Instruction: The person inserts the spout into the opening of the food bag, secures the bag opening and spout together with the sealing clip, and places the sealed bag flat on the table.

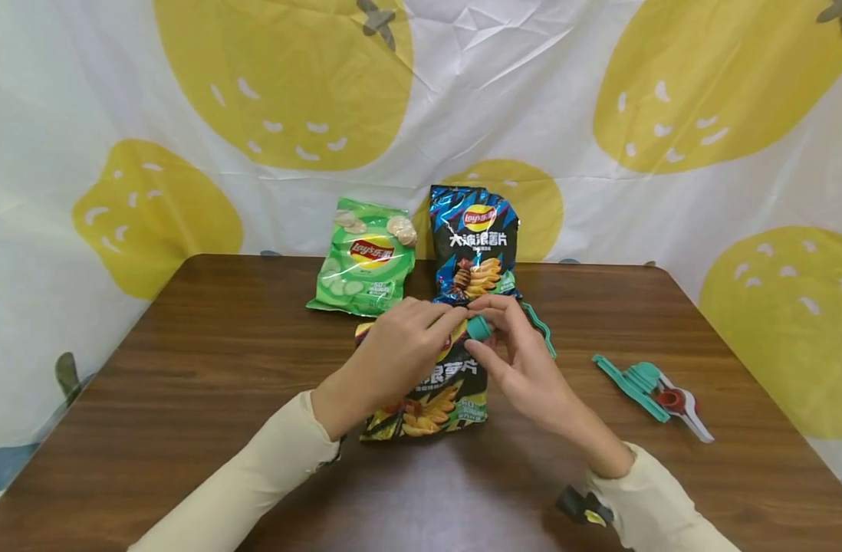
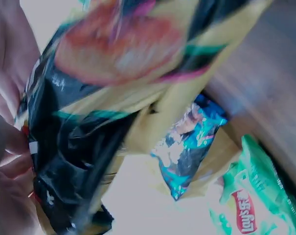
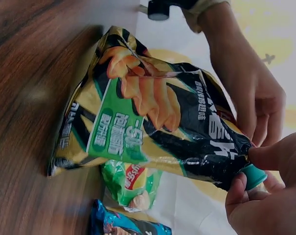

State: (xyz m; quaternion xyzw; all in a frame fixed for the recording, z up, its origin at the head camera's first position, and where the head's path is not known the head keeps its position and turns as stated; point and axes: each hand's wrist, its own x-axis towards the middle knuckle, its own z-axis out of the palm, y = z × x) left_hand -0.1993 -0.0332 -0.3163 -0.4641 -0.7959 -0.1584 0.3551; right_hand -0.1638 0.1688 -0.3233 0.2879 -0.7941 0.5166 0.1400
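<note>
A black-and-yellow chip bag (image 1: 421,418) stands on the table, propped by both hands at its top. My left hand (image 1: 396,353) grips the bag's top edge, fingers folded over it. At the top right corner, my right hand (image 1: 527,364) pinches a teal bag clip (image 1: 478,328) by its round capped part. In the right wrist view that cap (image 3: 254,176) sits between the right thumb and fingers, right against the bag's corner. The left wrist view has the bag's back (image 2: 79,132) filling much of it, blurred, with the left hand at the left edge.
Behind lean a green chip bag (image 1: 369,261) and a blue-and-black chip bag (image 1: 476,245). A wavy teal strip (image 1: 541,330) shows behind the right hand. To the right, another teal clip (image 1: 631,387) lies against a white-and-red clip (image 1: 683,406) on the wooden table (image 1: 207,353).
</note>
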